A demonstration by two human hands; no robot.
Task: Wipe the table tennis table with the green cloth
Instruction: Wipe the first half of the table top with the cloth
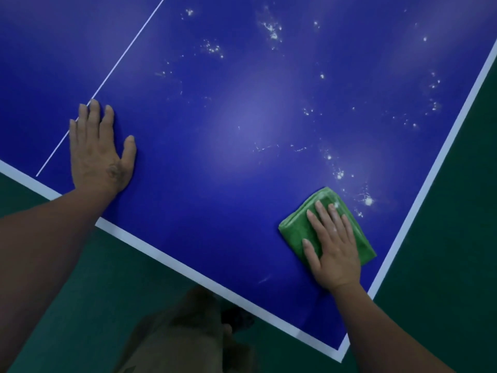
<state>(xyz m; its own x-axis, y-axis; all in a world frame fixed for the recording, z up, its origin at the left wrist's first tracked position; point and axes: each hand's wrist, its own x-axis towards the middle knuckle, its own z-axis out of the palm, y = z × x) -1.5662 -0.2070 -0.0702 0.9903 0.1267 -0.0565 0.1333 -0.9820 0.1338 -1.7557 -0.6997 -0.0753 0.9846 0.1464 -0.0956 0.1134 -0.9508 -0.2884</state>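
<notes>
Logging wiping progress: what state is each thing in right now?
table tennis table: dotted with white specks across its far and right parts.
green cloth: folded, lying flat near the right edge.
right hand: fingers straight, pressing the cloth.
left hand: flat on the table, holding nothing.

Only one feed here: head camera, wide-angle. It sits above the near end of the table tennis table (215, 157), looking forward and steeply down, close to the surface. Table's end edge crosses my frame diagonally; its right corner lands bottom right. Green floor (443, 251) fills the margins.
</notes>
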